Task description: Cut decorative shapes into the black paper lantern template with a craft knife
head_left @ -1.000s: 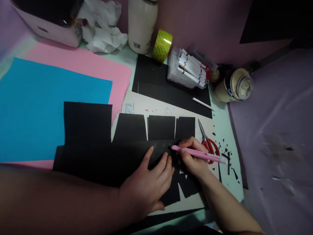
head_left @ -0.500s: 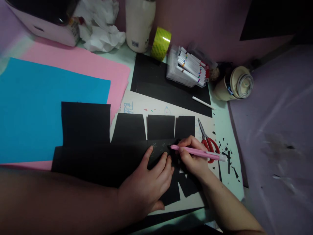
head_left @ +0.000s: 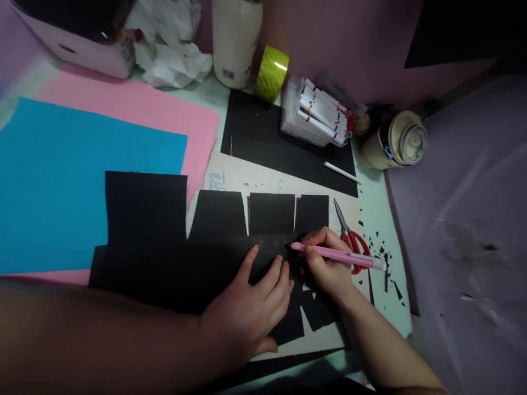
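In the head view, a clear box (head_left: 290, 127) at one o'clock holds lots of white markers (head_left: 323, 112). The left hand (head_left: 251, 307), at six o'clock, rests palm down and gripping nothing on the cut black paper (head_left: 220, 219) in the middle. The right hand (head_left: 329, 266), at four o'clock, pinches a pink pen (head_left: 337, 255), its tip by little star marks (head_left: 260, 243).
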A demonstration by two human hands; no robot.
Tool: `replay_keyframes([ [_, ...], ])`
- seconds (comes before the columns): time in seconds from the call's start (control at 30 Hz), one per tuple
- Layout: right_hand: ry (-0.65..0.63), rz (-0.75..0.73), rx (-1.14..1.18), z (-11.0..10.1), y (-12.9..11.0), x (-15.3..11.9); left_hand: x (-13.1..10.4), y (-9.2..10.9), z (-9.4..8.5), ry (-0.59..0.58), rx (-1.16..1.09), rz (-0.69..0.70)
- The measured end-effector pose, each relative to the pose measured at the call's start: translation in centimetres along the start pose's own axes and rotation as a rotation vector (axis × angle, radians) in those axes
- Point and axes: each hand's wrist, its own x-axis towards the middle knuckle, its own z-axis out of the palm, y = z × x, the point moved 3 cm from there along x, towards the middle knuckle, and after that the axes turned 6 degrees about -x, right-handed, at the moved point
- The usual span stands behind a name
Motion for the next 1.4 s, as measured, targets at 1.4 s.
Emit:
replay_keyframes([
  [1.4, 0.002, 0.006, -0.004, -0.15, -0.30, 0.10, -0.03, -0.01, 0.21, 0.016, 0.015, -0.001],
])
